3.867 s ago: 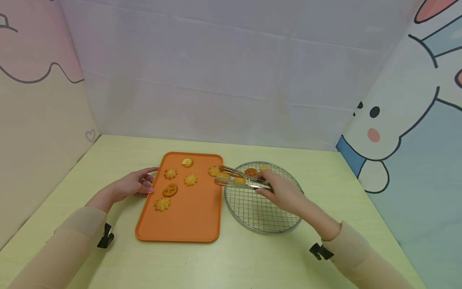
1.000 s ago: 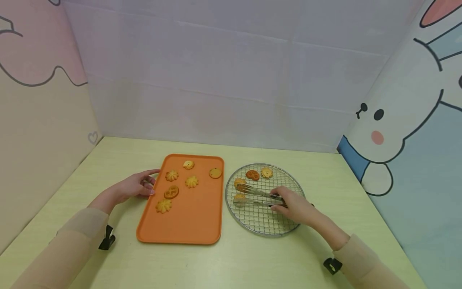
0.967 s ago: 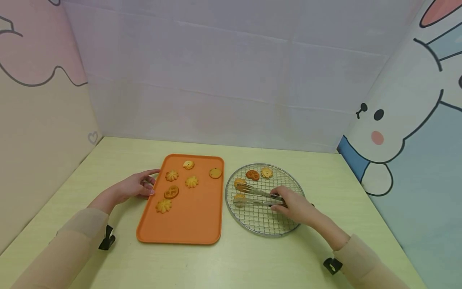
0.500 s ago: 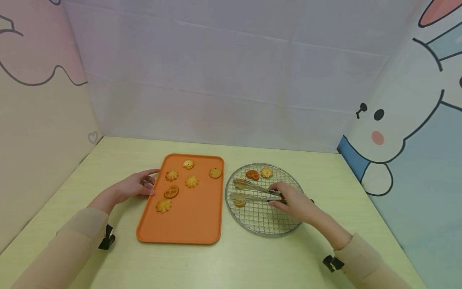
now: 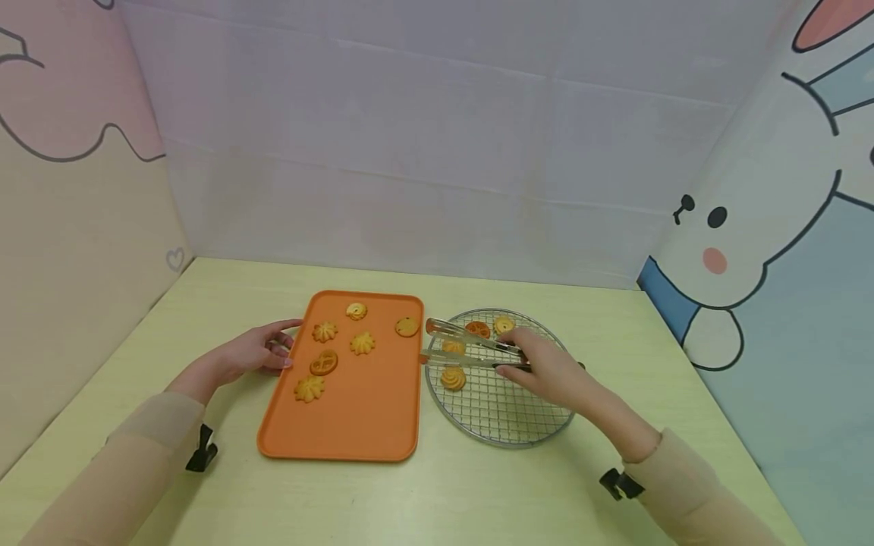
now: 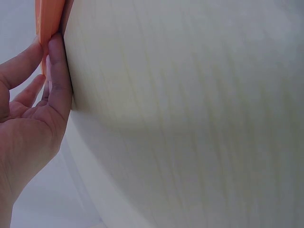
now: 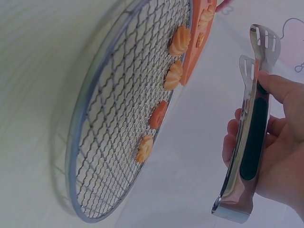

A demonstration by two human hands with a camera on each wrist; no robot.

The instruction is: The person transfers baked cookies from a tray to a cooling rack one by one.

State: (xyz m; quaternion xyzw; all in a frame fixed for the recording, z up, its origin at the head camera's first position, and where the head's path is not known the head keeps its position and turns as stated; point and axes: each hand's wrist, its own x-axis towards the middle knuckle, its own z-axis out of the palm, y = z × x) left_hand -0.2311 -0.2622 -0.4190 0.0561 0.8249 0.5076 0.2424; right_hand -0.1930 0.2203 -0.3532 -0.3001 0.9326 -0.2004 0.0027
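My right hand (image 5: 549,371) grips a pair of metal tongs (image 7: 254,128) with dark green grips. Spread apart and with nothing between them, the tong ends hang over the gap between tray and rack in the head view. My left hand (image 5: 256,353) holds the left rim of an orange tray (image 5: 362,425), thumb above and fingers at its edge in the left wrist view. Several cookies lie on the tray, among them a flower-shaped one (image 5: 309,389) and a pretzel-shaped one (image 5: 324,362). The round wire rack (image 5: 505,417) bears several more, including a swirled cookie (image 5: 454,379).
Tray and rack stand side by side on a pale wooden table (image 5: 328,500). A white wall sheet (image 5: 410,152) rises behind the table, and a printed rabbit panel (image 5: 806,303) closes off the right side.
Earlier the tongs held a cookie near the tray's right edge; the swirled cookie now lies on the rack, released. The tongs have risen and moved left towards the tray. My left hand stayed put.
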